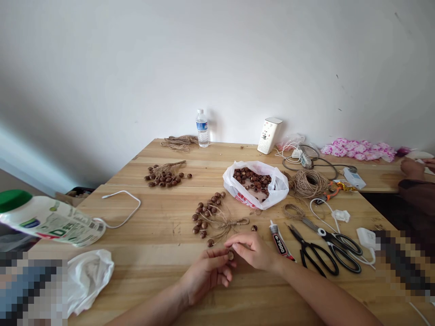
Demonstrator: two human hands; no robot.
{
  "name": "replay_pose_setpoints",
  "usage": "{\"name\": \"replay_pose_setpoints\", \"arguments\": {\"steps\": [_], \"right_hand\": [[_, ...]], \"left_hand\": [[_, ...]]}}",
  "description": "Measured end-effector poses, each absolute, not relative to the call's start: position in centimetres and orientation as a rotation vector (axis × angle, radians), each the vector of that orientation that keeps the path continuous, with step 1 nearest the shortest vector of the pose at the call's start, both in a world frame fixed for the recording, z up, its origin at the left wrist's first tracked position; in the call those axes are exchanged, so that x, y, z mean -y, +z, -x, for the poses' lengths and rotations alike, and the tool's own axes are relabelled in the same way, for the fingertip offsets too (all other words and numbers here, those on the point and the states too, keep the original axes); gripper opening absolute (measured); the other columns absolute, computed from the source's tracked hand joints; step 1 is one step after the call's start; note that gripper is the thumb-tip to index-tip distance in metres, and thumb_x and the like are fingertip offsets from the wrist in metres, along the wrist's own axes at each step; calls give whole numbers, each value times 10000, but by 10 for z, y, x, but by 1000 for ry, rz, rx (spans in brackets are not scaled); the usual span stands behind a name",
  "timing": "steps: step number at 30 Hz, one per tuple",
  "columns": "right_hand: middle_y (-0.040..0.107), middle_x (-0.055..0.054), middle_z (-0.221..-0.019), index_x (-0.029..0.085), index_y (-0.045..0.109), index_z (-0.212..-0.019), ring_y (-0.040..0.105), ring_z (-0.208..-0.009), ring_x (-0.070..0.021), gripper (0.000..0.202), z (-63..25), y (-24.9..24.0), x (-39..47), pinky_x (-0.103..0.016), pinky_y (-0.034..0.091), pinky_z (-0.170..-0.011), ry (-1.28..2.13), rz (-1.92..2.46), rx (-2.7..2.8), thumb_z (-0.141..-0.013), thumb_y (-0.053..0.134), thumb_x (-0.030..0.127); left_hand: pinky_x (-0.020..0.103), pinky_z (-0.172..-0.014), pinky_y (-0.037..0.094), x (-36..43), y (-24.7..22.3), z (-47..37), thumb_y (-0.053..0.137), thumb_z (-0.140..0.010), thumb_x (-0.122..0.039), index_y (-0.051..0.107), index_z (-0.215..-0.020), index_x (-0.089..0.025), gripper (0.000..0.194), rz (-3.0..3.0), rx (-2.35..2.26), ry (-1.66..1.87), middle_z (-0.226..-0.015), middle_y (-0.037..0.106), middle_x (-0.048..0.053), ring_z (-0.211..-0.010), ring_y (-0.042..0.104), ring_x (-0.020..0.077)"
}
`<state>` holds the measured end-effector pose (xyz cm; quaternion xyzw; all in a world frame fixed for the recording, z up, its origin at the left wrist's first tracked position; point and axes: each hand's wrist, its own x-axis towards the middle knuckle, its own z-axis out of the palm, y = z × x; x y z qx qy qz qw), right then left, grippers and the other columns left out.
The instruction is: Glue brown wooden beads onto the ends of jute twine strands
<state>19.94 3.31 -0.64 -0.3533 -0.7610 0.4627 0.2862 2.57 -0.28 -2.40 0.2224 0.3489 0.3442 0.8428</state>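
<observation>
Between the fingertips of my left hand (209, 271) is a small brown nut (231, 256), its paler side showing. My right hand (256, 252) is closed in a pinch right by it; what those fingers grip, perhaps a strand of twine, is too small to make out. Just beyond my hands lies a bunch of brown nuts (204, 213) on twine strands, gathered into a wrapped twine loop (239, 222). A single nut (254, 228) sits beyond my right hand. To the right rests a glue tube (281, 242) marked G-7000.
A white plastic bag (233, 192) holds many nuts. Black scissors (314, 253), a second pair (341, 244) and a twine coil (310, 183) lie right. Another nut bunch (166, 176), a water bottle (202, 129) and a green-capped container (57, 219) stand around. Another person's hand (413, 168) is far right.
</observation>
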Motion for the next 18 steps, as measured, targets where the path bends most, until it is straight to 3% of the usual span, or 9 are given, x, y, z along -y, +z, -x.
{"name": "replay_pose_setpoints", "arguments": {"steps": [18], "right_hand": [[687,-59,-924,178,664,-941,630,-855,-166,246,-199,-1,-33,-280,491,-776,1050,919,2097,-752,531,95]], "left_hand": [[206,-459,473,3,-25,-25,673,-716,-210,666,-827,-95,161,-489,-729,725,-758,664,86,-496,600,104]]}}
